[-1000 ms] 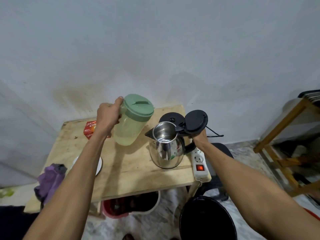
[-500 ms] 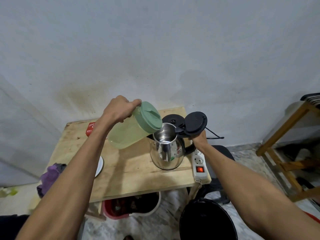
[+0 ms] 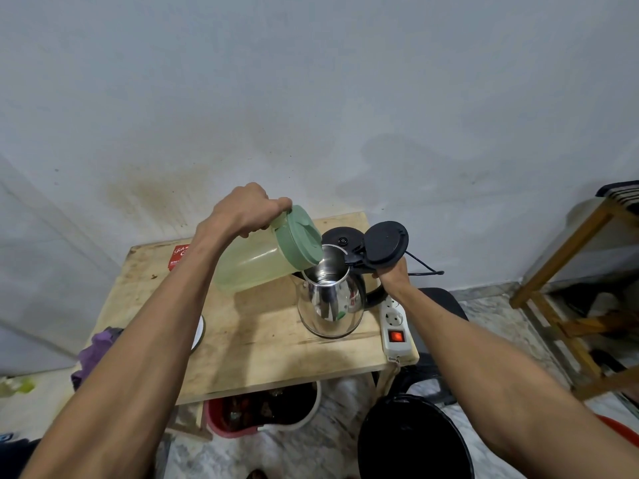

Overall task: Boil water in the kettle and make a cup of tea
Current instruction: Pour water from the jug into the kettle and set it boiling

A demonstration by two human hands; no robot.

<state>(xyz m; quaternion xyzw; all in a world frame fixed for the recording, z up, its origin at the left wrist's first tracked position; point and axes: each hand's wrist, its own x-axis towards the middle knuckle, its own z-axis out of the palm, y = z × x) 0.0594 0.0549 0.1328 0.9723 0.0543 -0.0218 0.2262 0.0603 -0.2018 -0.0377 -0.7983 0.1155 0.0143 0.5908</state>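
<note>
My left hand [image 3: 243, 210] grips a translucent green jug [image 3: 256, 266] with a green lid [image 3: 300, 236], tipped steeply to the right so its spout is over the mouth of the steel kettle [image 3: 330, 305]. The kettle stands on the wooden table [image 3: 256, 347] with its black lid [image 3: 385, 244] flipped up. My right hand [image 3: 390, 274] holds the kettle's black handle behind the lid. The kettle's round black base [image 3: 340, 238] lies behind it. A red tea box [image 3: 179, 256] sits at the table's back left, half hidden by my left arm.
A white power strip [image 3: 394, 326] with a lit red switch lies at the table's right edge. A white saucer [image 3: 198, 331] and purple cloth [image 3: 96, 350] sit at the left. Under and beside the table are a red-and-white bin [image 3: 266, 414], a black bucket [image 3: 413, 440] and a wooden rack [image 3: 567, 271].
My left hand has lifted the jug, swung it right and tilted it from upright to steeply tipped over the kettle's mouth. My right hand has stayed on the kettle handle.
</note>
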